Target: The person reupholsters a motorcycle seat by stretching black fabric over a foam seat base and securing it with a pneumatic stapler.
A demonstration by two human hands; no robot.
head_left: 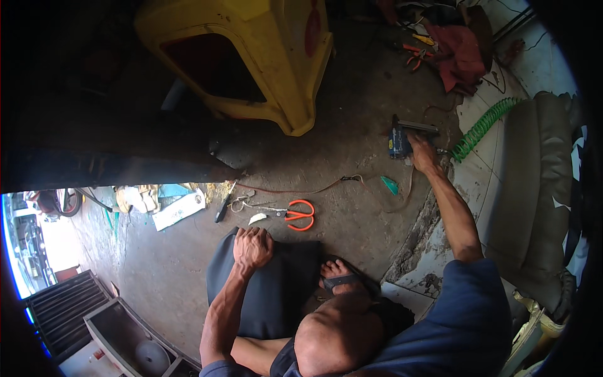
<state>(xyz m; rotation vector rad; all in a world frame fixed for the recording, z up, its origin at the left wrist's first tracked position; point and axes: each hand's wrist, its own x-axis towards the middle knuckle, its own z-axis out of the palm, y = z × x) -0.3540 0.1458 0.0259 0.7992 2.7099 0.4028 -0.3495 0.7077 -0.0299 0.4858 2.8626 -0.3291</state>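
Note:
My left hand (pixel 252 249) is closed over the far edge of a dark grey padded piece (pixel 270 289), which lies against my legs. The pad's cover looks smooth, and its underside is hidden. Out to the far right, my right hand (pixel 423 152) grips a blue and black air staple gun (pixel 398 139), held low by the floor. A green coiled air hose (pixel 483 129) runs from near that wrist toward the right. Just beyond the pad lie scissors with orange handles (pixel 300 215).
A yellow plastic stool (pixel 295 94) stands ahead. Pliers with red handles (pixel 417 56) and red cloth (pixel 461 56) lie far right. A thin cord (pixel 301 191) crosses the floor. At right leans a grey-green padded cushion (pixel 524 188); a tray-like box (pixel 122 333) sits lower left.

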